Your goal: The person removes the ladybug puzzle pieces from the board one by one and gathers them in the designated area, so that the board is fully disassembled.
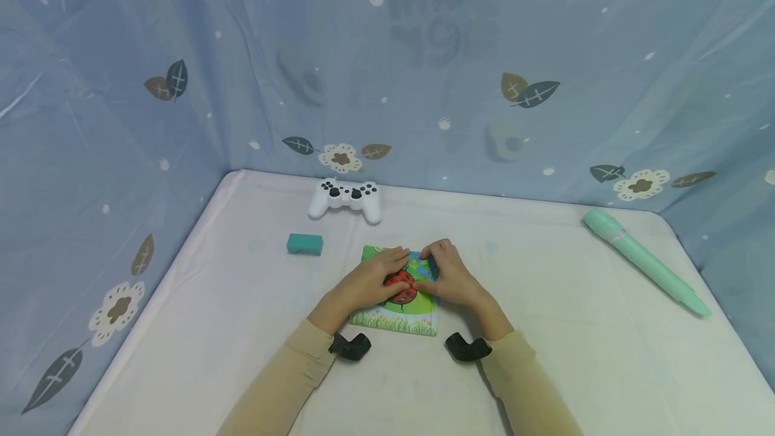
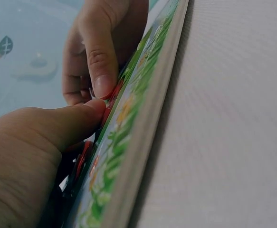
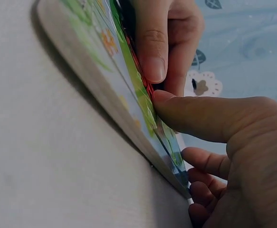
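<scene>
A flat picture puzzle board (image 1: 393,321) with a red ladybug (image 1: 404,296) on green lies on the white table. My left hand (image 1: 369,279) rests across its left and upper part, fingers fairly straight, with the thumb on the ladybug. From the right, my right hand (image 1: 454,279) touches the board with its thumb at the ladybug's right side. In the right wrist view its other fingers (image 3: 205,161) bend at the board's edge. Both thumbs come close together over the ladybug in the left wrist view. My hands hide much of the board's upper part.
Behind the board a white game controller (image 1: 346,199) lies near the table's back edge. A small teal block (image 1: 305,243) sits to the left. A mint-green microphone-shaped object (image 1: 648,262) lies at far right. Blue patterned cloth (image 1: 424,86) surrounds the table.
</scene>
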Action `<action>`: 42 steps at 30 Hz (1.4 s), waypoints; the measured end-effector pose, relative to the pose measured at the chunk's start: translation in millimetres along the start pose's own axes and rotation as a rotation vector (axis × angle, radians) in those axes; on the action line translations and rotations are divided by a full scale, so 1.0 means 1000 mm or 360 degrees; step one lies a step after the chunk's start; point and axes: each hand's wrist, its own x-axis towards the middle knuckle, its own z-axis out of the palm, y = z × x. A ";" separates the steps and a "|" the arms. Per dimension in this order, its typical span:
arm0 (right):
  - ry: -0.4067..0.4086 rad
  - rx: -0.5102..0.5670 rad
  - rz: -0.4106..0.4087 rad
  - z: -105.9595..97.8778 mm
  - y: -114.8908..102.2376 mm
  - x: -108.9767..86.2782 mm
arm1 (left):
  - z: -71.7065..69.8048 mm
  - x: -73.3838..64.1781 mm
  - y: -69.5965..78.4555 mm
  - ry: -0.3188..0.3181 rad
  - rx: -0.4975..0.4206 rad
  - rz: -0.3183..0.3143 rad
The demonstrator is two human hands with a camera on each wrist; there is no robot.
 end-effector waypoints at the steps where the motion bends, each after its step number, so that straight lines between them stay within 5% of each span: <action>1: -0.0003 0.0002 0.0006 0.000 0.000 0.000 | 0.000 0.000 0.000 -0.0008 -0.0008 -0.0007; 16: -0.0027 0.0130 -0.0101 -0.013 0.002 -0.010 | -0.002 0.000 0.000 -0.0022 0.0001 -0.0041; 27: 0.0065 0.0104 -0.0003 -0.019 0.000 -0.013 | 0.002 0.001 0.000 -0.0033 0.0003 -0.0054; 37: 0.0209 0.0153 -0.0017 -0.060 0.017 -0.031 | 0.000 0.000 0.001 -0.0004 -0.0010 -0.0023; 42: 0.0291 0.0061 0.0087 -0.090 0.040 -0.049 | 0.000 0.000 0.001 -0.0007 -0.0006 -0.0021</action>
